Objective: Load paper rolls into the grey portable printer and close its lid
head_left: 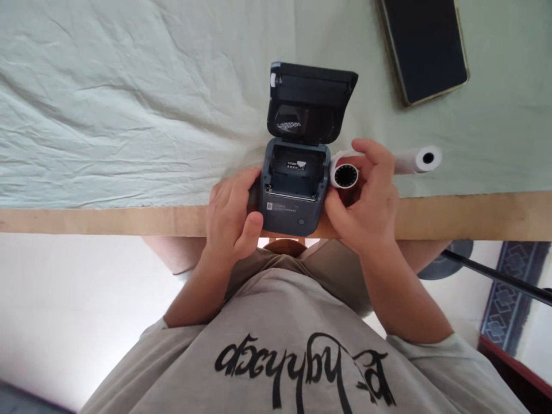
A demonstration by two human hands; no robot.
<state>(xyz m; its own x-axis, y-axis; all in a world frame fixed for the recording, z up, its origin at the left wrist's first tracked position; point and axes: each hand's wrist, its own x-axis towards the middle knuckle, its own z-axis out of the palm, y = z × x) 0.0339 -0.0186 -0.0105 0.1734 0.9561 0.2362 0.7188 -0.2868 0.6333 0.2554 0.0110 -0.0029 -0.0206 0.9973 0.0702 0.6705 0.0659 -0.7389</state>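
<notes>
A small dark portable label printer (284,213) sits at the table's edge in front of me, its hinged lid (311,103) raised and tilted back. The roll bay inside holds no roll, and a small white-and-black label shows on its floor. My left hand (233,215) grips the printer's left side, thumb toward the front corner. Close against the right side, my right hand (366,198) pinches a white paper roll (346,176) with a black ribbed core, its open end facing me. Part of this roll is hidden by the fingers.
Behind my right hand lies a second white paper roll (425,160) with a narrow dark core. A smartphone (425,52) rests farther back on the right. A pale green cloth (129,115) with wrinkles covers the table, leaving its wooden front edge (95,222) bare.
</notes>
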